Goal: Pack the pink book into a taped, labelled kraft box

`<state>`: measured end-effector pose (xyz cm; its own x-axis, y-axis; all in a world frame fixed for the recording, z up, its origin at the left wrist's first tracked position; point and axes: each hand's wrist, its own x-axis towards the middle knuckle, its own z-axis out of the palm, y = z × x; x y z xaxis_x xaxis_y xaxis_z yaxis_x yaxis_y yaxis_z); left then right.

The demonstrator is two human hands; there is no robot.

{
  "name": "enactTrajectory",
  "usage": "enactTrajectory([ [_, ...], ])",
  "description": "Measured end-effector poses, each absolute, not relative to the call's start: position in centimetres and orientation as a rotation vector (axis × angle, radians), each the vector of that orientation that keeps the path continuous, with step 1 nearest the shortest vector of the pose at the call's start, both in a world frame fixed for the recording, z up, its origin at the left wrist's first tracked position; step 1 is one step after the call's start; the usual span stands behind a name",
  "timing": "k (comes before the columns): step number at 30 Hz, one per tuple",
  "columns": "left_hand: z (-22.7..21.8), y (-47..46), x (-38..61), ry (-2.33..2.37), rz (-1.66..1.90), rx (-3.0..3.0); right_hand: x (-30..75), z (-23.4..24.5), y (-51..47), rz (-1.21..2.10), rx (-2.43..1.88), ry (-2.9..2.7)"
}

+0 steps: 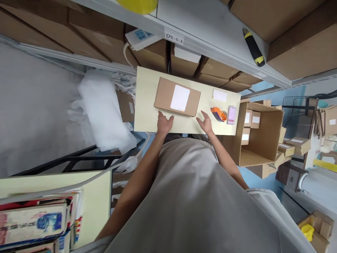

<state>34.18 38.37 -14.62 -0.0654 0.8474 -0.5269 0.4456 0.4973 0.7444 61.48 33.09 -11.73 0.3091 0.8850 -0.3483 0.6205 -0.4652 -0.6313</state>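
Note:
A brown cardboard box (164, 92) with a white label (180, 97) on top lies on the pale yellow table (146, 121). My left hand (164, 123) is just below the box's near left edge, thumb and fingers apart; whether it touches the box I cannot tell. Off the near right corner is my right hand (205, 122), fingers spread and holding nothing. To its right lies an orange tape dispenser (219, 114), with a phone-like pinkish object (231, 115) beside it. Behind the dispenser is a white label sheet (219, 95).
A large open carton (263, 140) holding small labelled boxes stands right of the table. White packing material (98, 109) hangs at the left. The metal shelf (205, 26) overhead bears a black-and-yellow knife (254, 48) and a power strip (142, 37). Printed bags (34, 223) lie lower left.

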Motion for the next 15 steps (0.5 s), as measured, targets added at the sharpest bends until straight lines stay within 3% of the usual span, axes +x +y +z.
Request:
enactTrajectory([
  [6, -12.7, 36.7, 38.3, 1.641, 0.506, 0.908, 67.9, -10.0, 33.0, 0.507, -2.753, -1.045],
  [15, -11.9, 31.4, 43.4, 1.652, 0.298, 1.068, 71.9, -13.5, 32.9, 0.742, -2.73, -1.19],
])
